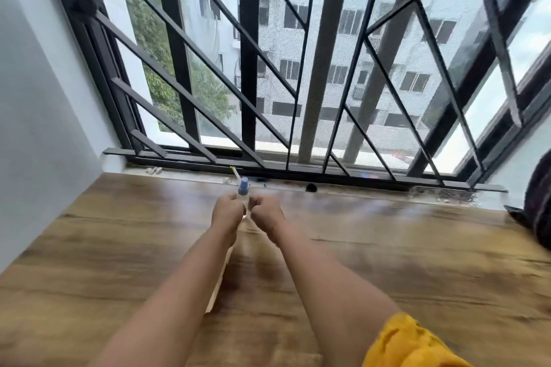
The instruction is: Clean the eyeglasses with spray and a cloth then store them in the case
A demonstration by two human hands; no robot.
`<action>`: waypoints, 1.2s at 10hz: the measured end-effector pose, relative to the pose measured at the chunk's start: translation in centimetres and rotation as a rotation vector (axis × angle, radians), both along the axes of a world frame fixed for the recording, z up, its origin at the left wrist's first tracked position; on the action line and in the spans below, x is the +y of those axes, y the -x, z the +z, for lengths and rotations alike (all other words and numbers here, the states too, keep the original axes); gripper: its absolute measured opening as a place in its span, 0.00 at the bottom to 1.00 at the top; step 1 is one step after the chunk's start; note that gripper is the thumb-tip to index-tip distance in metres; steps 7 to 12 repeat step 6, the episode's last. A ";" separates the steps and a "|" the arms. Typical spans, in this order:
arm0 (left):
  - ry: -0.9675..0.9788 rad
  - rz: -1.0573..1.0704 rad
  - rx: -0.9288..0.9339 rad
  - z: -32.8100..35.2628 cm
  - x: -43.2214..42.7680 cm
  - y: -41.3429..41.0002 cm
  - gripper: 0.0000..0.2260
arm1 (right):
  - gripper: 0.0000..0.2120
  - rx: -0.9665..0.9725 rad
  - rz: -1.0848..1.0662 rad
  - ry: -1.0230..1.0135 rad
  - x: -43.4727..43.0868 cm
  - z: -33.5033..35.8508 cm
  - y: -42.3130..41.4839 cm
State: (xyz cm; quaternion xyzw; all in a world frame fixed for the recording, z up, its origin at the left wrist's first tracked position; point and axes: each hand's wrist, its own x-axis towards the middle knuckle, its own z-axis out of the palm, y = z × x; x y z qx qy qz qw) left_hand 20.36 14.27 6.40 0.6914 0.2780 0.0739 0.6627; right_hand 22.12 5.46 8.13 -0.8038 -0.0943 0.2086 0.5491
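Note:
My left hand (227, 213) is closed around a small clear spray bottle (243, 189) with a blue top, held upright over the wooden surface near the window. My right hand (266, 211) sits right beside it with curled fingers, blurred by motion. A small shiny glint shows between the two hands; I cannot tell what it is or whether the right hand grips it. No eyeglasses, cloth or case can be made out clearly. A pale beige flat object (215, 292) lies on the wood, mostly hidden under my left forearm.
The wooden surface (119, 247) runs up to a window sill with black metal bars (249, 68). A white stick with a yellow tip (235, 172) and small bits lie along the sill. A dark bag (536, 202) sits at the right edge. Yellow fabric (411, 343) covers my right upper arm.

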 end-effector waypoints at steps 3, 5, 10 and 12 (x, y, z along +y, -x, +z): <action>-0.049 0.048 -0.036 -2.3 0.3 -0.8 0.11 | 0.18 0.015 0.005 -0.060 0.6 -1.5 -0.2; -0.076 0.061 -0.017 -2.1 0.2 -0.2 0.08 | 0.21 0.039 0.112 -0.070 -0.1 -1.7 0.1; -0.102 0.095 -0.016 -2.2 0.2 0.3 0.07 | 0.27 0.047 0.114 -0.060 -0.7 -2.0 0.4; -0.102 0.095 -0.016 -2.2 0.2 0.3 0.07 | 0.27 0.047 0.114 -0.060 -0.7 -2.0 0.4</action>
